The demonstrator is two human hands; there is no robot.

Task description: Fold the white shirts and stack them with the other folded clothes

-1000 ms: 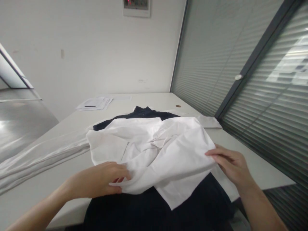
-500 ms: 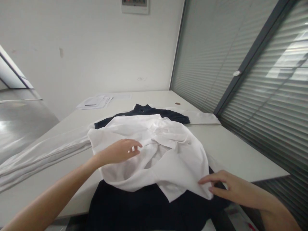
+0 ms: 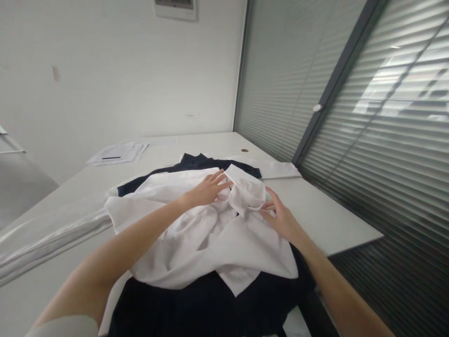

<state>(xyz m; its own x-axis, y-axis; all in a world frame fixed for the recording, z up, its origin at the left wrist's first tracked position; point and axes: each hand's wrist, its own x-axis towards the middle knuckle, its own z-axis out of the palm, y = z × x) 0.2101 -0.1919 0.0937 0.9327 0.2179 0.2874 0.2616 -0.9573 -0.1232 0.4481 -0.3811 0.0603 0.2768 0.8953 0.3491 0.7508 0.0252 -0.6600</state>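
Note:
A crumpled white shirt (image 3: 210, 248) lies on top of a dark navy garment (image 3: 196, 309), which hangs toward me over the near table edge. My left hand (image 3: 207, 188) reaches over the shirt to the left side of a raised, bunched part of it, fingers curled at the fabric with the thumb hidden. On the other side of the same bunch, my right hand (image 3: 278, 217) pinches the white cloth between thumb and fingers. Beyond the bunch, the navy collar and sleeves (image 3: 196, 162) lie spread out.
The white table (image 3: 345, 220) carries pale sleeves (image 3: 52, 234) stretching left and another (image 3: 280, 169) to the right. Papers (image 3: 117, 153) with a dark pen-like item lie at the back left. A round brown cable hole (image 3: 244, 150) is near the back. Blinds (image 3: 372, 154) stand along the right.
Both hands have moved forward and inward to the middle of the white shirt. Its bunched part now stands up between them. The view has turned slightly right.

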